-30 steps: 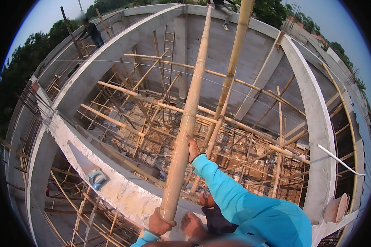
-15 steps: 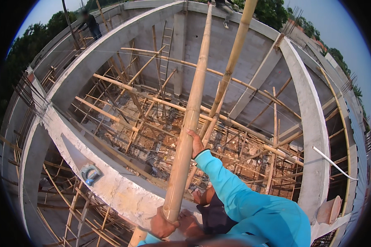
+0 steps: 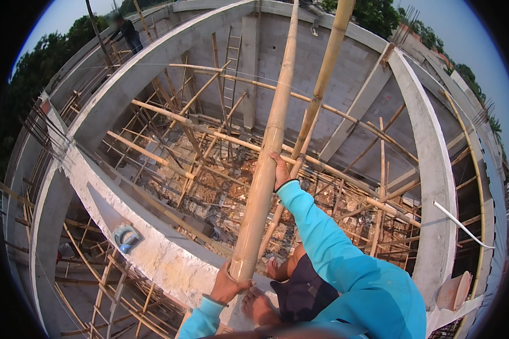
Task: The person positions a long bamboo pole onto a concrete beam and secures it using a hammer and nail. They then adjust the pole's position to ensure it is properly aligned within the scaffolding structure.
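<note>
A thick bamboo pole (image 3: 253, 220) slants up and away in front of me, its near end low over the concrete beam. My left hand (image 3: 227, 285) is closed round that lower end. Farther up, my right hand (image 3: 280, 170) grips the same pole from its right side, arm stretched out; some of its fingers are hidden behind the bamboo. A handsaw (image 3: 126, 238) with a grey-blue handle lies on top of the beam (image 3: 169, 265), left of my left hand. Just right of the pole's lower end is my bare foot (image 3: 260, 305).
Another bamboo pole (image 3: 325, 73) rises right of mine. Below the beam, bamboo scaffolding (image 3: 164, 164) crosses a deep pit with rubble at its bottom. A ladder (image 3: 232, 62) leans at the far wall. At right are a white pipe (image 3: 461, 223) and a reddish bucket (image 3: 453, 291). A person (image 3: 129, 35) stands far left.
Both hands and the bamboo pole have moved up and slightly right, raising its lower end. More of my left sleeve shows. The view has shifted a little.
</note>
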{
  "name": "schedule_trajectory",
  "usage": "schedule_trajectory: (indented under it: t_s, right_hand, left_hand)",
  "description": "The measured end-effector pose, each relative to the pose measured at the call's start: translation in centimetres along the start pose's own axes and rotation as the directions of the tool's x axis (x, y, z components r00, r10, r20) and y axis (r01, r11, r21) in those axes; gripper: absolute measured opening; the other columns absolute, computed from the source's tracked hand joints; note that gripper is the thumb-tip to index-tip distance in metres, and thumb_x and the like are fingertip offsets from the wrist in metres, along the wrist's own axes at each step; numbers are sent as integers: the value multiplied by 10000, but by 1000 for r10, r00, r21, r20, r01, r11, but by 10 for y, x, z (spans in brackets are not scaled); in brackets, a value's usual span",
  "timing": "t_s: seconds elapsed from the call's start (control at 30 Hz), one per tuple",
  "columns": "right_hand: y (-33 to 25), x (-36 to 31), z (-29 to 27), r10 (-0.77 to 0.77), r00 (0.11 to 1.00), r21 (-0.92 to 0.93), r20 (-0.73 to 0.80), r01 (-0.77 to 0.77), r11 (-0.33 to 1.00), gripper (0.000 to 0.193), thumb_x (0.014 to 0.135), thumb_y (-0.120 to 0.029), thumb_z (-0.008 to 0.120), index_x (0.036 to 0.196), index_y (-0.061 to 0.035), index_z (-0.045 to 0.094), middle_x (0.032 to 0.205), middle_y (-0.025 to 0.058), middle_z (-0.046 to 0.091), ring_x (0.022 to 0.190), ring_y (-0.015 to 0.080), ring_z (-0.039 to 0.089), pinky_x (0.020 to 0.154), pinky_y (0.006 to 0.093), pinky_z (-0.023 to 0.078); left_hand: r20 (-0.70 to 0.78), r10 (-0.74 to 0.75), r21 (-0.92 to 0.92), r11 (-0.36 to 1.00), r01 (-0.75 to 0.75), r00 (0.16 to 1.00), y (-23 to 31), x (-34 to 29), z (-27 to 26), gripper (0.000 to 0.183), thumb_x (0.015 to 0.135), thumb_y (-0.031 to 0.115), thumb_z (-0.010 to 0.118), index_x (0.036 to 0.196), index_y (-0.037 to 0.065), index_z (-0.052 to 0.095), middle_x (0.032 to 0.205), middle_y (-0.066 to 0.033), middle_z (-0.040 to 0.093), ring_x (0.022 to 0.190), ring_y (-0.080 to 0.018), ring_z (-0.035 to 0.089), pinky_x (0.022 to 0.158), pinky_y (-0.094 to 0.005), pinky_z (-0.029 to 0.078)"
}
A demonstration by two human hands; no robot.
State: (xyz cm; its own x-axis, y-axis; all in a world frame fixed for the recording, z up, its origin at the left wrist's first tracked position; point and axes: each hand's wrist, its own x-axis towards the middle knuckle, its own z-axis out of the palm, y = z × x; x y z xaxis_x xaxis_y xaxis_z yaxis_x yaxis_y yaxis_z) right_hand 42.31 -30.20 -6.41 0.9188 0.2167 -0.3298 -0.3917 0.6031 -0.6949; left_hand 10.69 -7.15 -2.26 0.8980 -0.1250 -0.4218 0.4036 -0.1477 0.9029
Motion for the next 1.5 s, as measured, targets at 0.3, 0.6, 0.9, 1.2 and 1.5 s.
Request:
schedule_trajectory:
  t_s: [0.3, 0.6, 0.9, 1.2, 1.5]
  right_hand:
    - [-21, 4, -21, -59, 998, -36, -23, 58, 998, 654, 839, -574, 743, 1210, -58, 587, 965, 136, 681, 847, 281, 695, 796, 453, 590]
    - [-21, 3, -33, -72, 995, 3, -70, 72, 997, 653, 861, -569, 729, 1209, -37, 576, 941, 166, 683, 839, 298, 701, 781, 470, 592]
    - [-27, 1, -69, -130, 989, -49, -72, 127, 991, 674, 857, -587, 727, 1193, -25, 566, 921, 183, 688, 826, 308, 707, 762, 485, 591]
    - [-4, 6, -73, -69, 991, -19, -118, 67, 998, 702, 843, -597, 735, 1219, -26, 573, 945, 189, 688, 847, 322, 704, 780, 497, 586]
    - [0, -11, -52, -162, 985, -25, -61, 161, 987, 727, 872, -628, 685, 1239, -13, 559, 958, 189, 682, 879, 326, 710, 779, 500, 585]
  left_hand:
    - [100, -71, -64, 995, 78, 992, 15, 20, 19, 756, 655, 183, 907, 1286, -58, 568, 1113, -128, 694, 978, -203, 672, 887, -346, 560]
    - [126, -86, -57, 994, 93, 988, 15, 25, 9, 713, 668, 196, 896, 1258, -59, 589, 1103, -133, 702, 983, -199, 677, 872, -344, 561]
    - [127, -6, 72, 997, -3, 992, 26, 41, 32, 731, 648, 189, 866, 1258, -77, 564, 1088, -145, 699, 965, -220, 683, 849, -342, 564]
    - [28, -16, 215, 976, 9, 999, 10, 45, 27, 759, 639, 290, 845, 1275, -33, 583, 1064, -222, 715, 959, -350, 707, 863, -407, 558]
    - [5, 60, 229, 972, -60, 998, 12, 73, 29, 755, 625, 249, 881, 1241, -77, 591, 1051, -179, 725, 911, -256, 709, 840, -359, 565]
